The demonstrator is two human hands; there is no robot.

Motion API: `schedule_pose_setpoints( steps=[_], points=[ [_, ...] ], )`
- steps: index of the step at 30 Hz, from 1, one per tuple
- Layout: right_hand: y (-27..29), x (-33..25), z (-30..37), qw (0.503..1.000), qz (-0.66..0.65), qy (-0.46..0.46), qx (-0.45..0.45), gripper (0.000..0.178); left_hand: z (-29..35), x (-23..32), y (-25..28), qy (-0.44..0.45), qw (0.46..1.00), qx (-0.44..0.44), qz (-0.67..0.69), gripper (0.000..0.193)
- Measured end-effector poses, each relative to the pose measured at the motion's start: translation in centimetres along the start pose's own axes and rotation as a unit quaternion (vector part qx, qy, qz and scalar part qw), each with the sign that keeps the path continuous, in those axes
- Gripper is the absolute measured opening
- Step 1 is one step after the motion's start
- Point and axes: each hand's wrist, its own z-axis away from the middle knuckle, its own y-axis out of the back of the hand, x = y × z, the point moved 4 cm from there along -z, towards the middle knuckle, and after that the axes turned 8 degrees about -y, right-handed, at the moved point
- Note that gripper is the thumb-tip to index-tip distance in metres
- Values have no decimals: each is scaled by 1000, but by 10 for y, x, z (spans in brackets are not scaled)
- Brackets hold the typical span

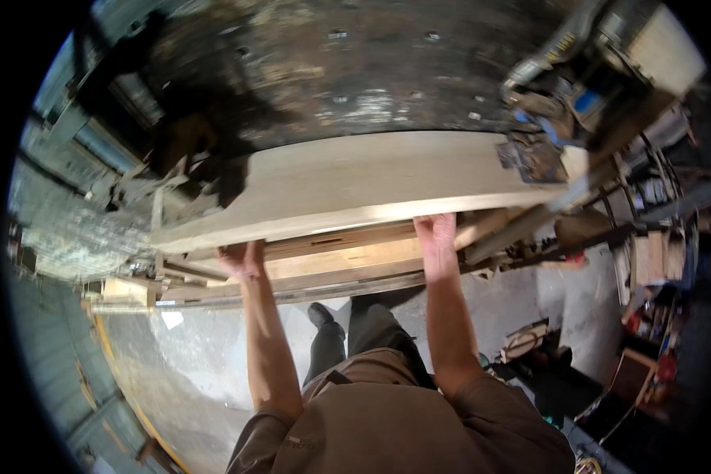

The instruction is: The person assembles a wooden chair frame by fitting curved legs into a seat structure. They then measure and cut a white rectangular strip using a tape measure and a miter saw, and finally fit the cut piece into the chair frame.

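Observation:
A long pale wooden board (371, 170) lies across in front of me, with its near edge facing my body and its left part cut narrower in a curve. My left hand (243, 259) grips that edge toward the left end, its fingers curled beneath the wood. Farther right, my right hand (437, 233) is closed on the same edge, its fingertips partly hidden by the board. A dark clamp-like metal piece (533, 158) rests against the board's right end.
Beyond the board stretches a dark, worn bench surface (355, 71). Lengths of timber (347, 261) sit under the board's near edge. At the right stand metal tools (561, 63) and cluttered shelving (656, 261). Concrete floor (197, 355) with a yellow line shows below left.

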Motion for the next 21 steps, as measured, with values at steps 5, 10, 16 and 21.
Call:
schedule_pose_setpoints(
  steps=[5, 10, 16, 21],
  points=[
    [26, -30, -11, 995, -56, 1, -84, 29, -7, -1, -1, 7, 1000, -18, 1, 46],
    [37, -34, -16, 999, -25, 26, 16, 28, 5, -17, -22, -45, 996, 2, -81, 50],
    [-7, -73, 21, 968, -232, 85, -34, 48, -8, 22, 10, -38, 999, 9, 2, 48],
    [39, -87, -7, 931, -259, 157, -204, 65, 16, 17, 4, 14, 992, -24, 125, 47]
  ],
)
